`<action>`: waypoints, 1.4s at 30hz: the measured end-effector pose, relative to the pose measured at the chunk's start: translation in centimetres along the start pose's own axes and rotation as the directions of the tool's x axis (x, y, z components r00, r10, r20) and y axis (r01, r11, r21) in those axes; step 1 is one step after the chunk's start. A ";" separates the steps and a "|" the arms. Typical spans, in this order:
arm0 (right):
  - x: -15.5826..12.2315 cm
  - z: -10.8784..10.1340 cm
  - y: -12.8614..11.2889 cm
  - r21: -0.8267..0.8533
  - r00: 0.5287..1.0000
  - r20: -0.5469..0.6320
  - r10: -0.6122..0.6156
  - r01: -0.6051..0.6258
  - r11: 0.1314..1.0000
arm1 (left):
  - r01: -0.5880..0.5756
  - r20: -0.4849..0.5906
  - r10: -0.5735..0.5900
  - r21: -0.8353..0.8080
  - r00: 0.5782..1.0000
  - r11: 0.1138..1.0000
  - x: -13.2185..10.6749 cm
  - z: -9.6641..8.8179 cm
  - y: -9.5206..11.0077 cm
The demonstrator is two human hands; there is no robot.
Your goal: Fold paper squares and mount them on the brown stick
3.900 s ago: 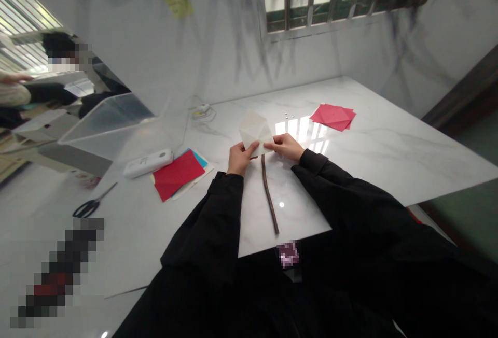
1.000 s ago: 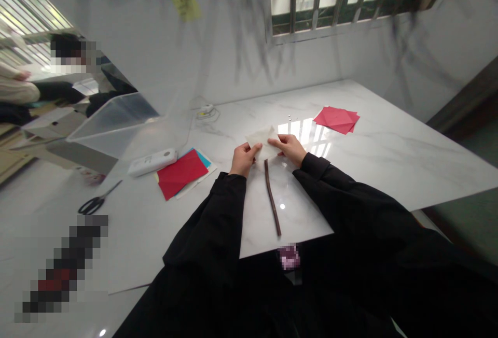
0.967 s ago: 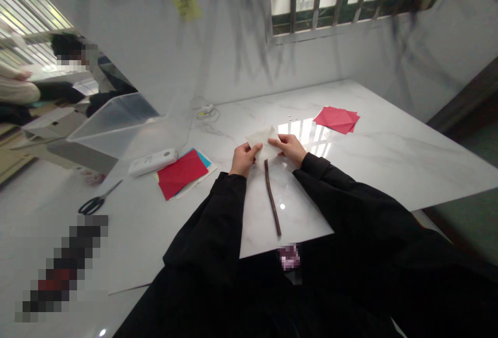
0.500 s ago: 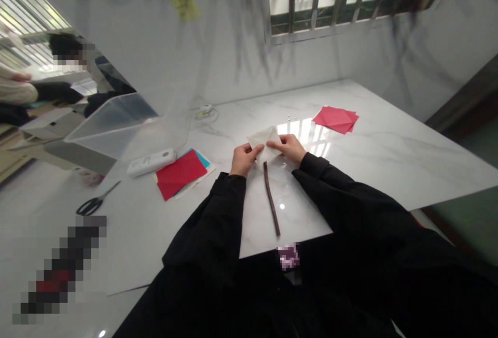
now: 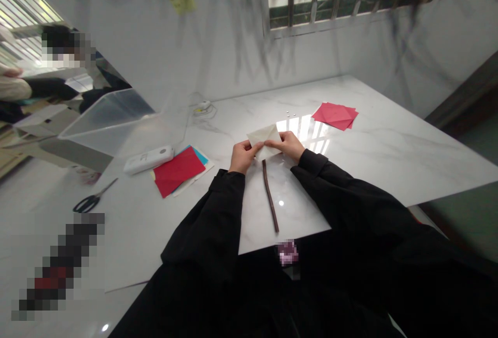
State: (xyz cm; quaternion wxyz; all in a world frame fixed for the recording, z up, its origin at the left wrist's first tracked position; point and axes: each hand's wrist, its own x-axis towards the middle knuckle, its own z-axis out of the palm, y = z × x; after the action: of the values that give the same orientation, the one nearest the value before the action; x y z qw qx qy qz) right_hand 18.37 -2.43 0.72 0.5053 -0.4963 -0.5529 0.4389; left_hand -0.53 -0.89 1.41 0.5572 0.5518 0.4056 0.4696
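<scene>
left hand (image 5: 241, 157) and right hand (image 5: 289, 145) pinch between them a folded cream paper sheet (image 5: 264, 134) (thumbs close together), near a slim brown stick (image 5: 269, 193).

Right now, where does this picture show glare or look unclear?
In the head view, striped glare lies on the white table just beyond the right hand; a small bright spot shows beside the brown stick; same view, pixelation hides a lower-left patch.

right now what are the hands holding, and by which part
A cream paper: the left hand pinches its left side, the right hand its right, thumbs on its face near the middle.
</scene>
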 end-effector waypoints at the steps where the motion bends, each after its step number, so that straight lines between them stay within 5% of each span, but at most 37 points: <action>1: 0.1 0.0 0.2 -0.001 1.000 0.005 -0.010 0.010 1.000 | -0.002 0.005 0.002 0.003 1.000 1.000 0.0 0.0 0.0; 14: 0.4 -0.5 -0.1 0.070 0.995 0.101 -0.008 0.001 0.998 | 0.027 -0.057 -0.025 0.027 0.998 0.999 0.2 -0.2 0.2; 42: 0.2 -0.8 0.4 -0.020 1.000 0.028 -0.002 0.002 1.000 | 0.027 -0.054 -0.022 0.101 0.998 0.995 0.1 -0.4 0.2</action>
State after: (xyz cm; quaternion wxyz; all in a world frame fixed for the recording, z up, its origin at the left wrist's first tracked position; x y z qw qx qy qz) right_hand 19.17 -2.18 0.40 0.4928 -0.4946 -0.5649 0.4398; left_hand -0.94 -0.75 1.54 0.5233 0.5620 0.4501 0.4558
